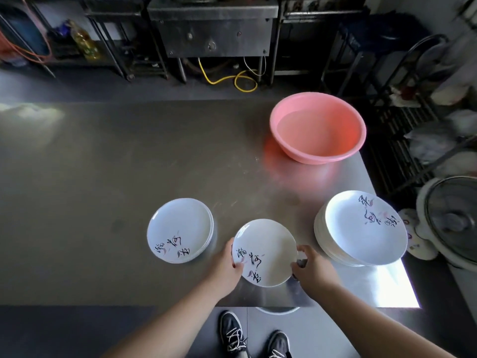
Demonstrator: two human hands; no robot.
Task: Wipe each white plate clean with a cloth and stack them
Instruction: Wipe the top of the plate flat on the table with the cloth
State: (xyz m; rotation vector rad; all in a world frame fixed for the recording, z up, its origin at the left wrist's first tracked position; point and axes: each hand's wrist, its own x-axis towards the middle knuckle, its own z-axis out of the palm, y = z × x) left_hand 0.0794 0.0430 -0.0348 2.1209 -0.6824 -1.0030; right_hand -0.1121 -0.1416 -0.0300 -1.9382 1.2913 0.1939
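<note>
A white plate [265, 250] with black script and small leaf marks is held just above the steel table near its front edge. My left hand [228, 264] grips its left rim, thumb on the face. My right hand [311, 266] holds the right rim, and something dark and small, possibly a cloth, shows under its fingers. A short stack of the same plates [180, 228] lies to the left. A taller stack of plates [361, 228] stands at the right, close to the table's edge.
A pink basin [318, 127] holding water sits at the back right of the steel table [103, 177]. A fan [454, 220] stands beyond the right edge. Metal kitchen stands, hoses and an oil bottle [85, 42] line the far side. My shoes show below the front edge.
</note>
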